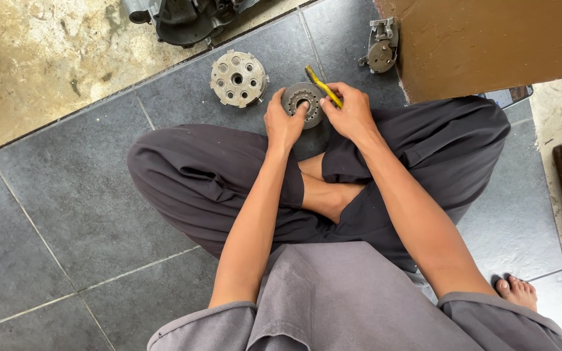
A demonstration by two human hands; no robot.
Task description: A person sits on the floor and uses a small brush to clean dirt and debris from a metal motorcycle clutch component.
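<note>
Sitting cross-legged on a grey tiled floor (66, 214), the person fills the lower middle of the frame with grey trousers and bare forearms reaching upward. Just above centre, the left hand (283, 123) grips a round toothed metal hub (304, 103), fingers curled on its left rim with one fingertip in the centre hole. Touching the hub's right side, the right hand (351, 114) has its fingers closed around a yellow-handled tool (322, 84) that slants up to the left over the hub. Near the hub, up and to the left, a round metal drum with holes (238, 78) lies on the tiles. Farther up are a small metal bracket part (380, 49) beside a brown wooden block (489, 39), and a dark engine casing (183, 19) at the top edge.
</note>
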